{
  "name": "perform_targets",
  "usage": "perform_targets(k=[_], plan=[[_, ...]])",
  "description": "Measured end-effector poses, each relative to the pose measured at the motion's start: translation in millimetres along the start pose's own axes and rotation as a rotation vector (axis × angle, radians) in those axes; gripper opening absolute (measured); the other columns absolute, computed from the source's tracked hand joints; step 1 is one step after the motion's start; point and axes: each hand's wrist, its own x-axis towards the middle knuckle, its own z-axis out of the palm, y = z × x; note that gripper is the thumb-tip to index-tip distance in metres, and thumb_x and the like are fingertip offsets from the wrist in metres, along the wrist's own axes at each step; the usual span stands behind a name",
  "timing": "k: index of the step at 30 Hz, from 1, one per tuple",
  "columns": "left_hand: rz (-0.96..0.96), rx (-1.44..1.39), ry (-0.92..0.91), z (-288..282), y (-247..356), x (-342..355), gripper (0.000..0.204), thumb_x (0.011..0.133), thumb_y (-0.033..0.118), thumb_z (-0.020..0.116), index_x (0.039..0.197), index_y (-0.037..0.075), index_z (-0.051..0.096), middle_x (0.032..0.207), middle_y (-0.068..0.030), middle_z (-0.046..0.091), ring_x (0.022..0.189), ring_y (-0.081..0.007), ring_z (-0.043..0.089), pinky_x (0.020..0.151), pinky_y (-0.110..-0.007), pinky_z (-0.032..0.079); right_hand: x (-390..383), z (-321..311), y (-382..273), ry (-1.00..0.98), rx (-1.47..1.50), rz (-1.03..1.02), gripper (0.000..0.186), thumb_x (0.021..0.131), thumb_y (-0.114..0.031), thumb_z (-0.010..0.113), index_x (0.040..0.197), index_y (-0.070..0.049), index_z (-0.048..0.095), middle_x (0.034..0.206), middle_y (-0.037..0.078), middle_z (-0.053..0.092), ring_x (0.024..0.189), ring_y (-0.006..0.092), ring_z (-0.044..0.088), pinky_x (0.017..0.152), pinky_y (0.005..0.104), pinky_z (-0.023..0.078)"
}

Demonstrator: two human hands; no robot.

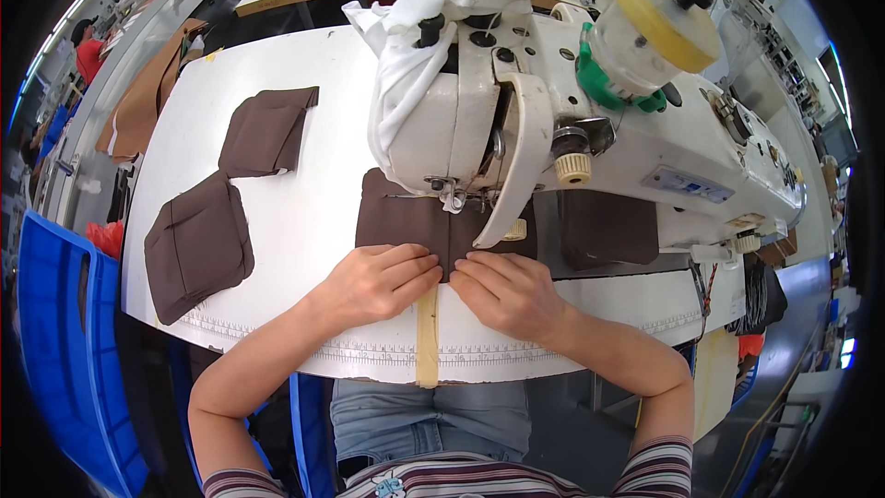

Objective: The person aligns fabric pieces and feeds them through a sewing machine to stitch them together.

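A dark brown fabric piece (396, 221) with a seam or fold down its middle lies on the white table, its far part under the needle area of a white sewing machine (419, 152). My left hand (383, 281) pinches its near edge just left of the middle line, fingers bent and pressed together. On the other side of that line my right hand (512, 290) grips the same edge in a like way. The fingertips of both hands are close together but apart. What lies beneath the fingers is hidden.
Two stacks of brown fabric pieces (267, 134) (198, 244) lie at the left, and another brown fabric piece (608, 226) at the right under the machine arm. Yellow tape (428, 341) crosses the printed ruler (323, 350) at the front edge. A blue crate (69, 332) stands left.
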Motion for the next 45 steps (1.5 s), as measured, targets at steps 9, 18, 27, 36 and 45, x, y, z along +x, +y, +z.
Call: perform_targets(k=[9, 18, 27, 36, 45], plan=[[0.005, 0.015, -0.015, -2, -3, 2, 0.020, 0.069, 0.009, 0.071, 0.088, 0.004, 0.069, 0.092, -0.0053, 0.070, 0.085, -0.0197, 0.068, 0.069, -0.030, 0.058, 4, 3, 2, 0.010, 0.008, -0.043, 0.018, 0.070, -0.011, 0.066, 0.086, -0.003, 0.067, 0.089, 0.004, 0.067, 0.084, 0.0177, 0.065, 0.066, 0.0276, 0.053], [0.045, -0.100, -0.154, -11, -27, 0, 0.025, 0.072, 0.012, 0.066, 0.096, 0.003, 0.069, 0.106, -0.0080, 0.070, 0.106, -0.0229, 0.066, 0.082, -0.031, 0.058, 15, 7, 11, 0.013, -0.010, -0.042, 0.011, 0.067, -0.011, 0.065, 0.077, -0.007, 0.062, 0.072, -0.001, 0.053, 0.068, 0.0126, 0.057, 0.057, 0.0258, 0.048], [0.079, -0.132, -0.102, -3, -44, 2, 0.025, 0.073, 0.010, 0.064, 0.096, 0.001, 0.068, 0.102, -0.0108, 0.069, 0.101, -0.0228, 0.067, 0.076, -0.031, 0.059, 15, 17, 24, -0.087, -0.082, -0.026, 0.014, 0.067, -0.009, 0.071, 0.080, -0.009, 0.069, 0.081, -0.001, 0.063, 0.072, 0.0121, 0.060, 0.059, 0.0247, 0.049], [0.050, -0.145, -0.080, -6, -58, 16, 0.019, 0.075, 0.007, 0.063, 0.092, 0.002, 0.069, 0.098, -0.0079, 0.069, 0.093, -0.0208, 0.068, 0.070, -0.029, 0.058, 22, 21, 35, -0.070, -0.098, 0.060, 0.033, 0.072, -0.004, 0.060, 0.103, -0.001, 0.068, 0.094, 0.008, 0.066, 0.087, 0.0238, 0.064, 0.076, 0.0419, 0.052], [-0.053, -0.146, -0.012, -3, -61, 9, 0.030, 0.067, 0.003, 0.069, 0.097, 0.005, 0.071, 0.087, -0.0040, 0.069, 0.071, -0.0211, 0.065, 0.062, -0.032, 0.054, 28, 2, 21, -0.209, -0.456, -0.085, 0.024, 0.080, -0.023, 0.067, 0.102, -0.014, 0.071, 0.077, -0.003, 0.062, 0.071, 0.0086, 0.063, 0.058, 0.0332, 0.054]])
